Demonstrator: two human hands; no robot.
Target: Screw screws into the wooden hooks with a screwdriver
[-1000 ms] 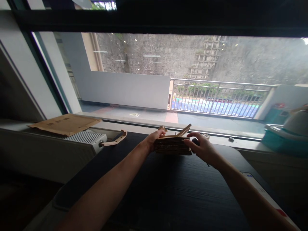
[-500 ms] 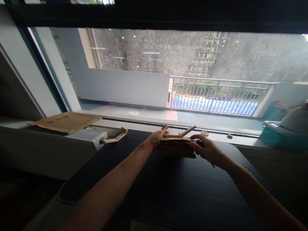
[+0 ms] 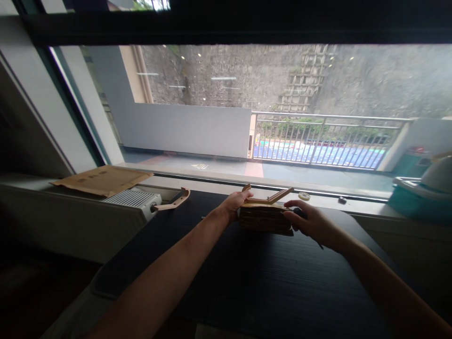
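Observation:
A small wooden model made of thin plywood pieces [image 3: 265, 215] stands on the far part of a dark table [image 3: 247, 282], with a thin strip sticking up at its top right. My left hand [image 3: 236, 206] grips its left end, thumb on top. My right hand [image 3: 310, 222] clasps its right end and also has a dark thin tool tucked in the palm, its tip showing below the wrist.
A curved wooden piece [image 3: 173, 202] lies at the table's far left corner beside a white ribbed device [image 3: 134, 199] and a flat cardboard sheet [image 3: 102, 180] on the sill. A tape roll [image 3: 303, 195] and a teal tub [image 3: 418, 197] sit along the window ledge.
Both hands keep hold of the wooden model; they and it appear slightly further right in the picture as my head shifts. The grip looks the same.

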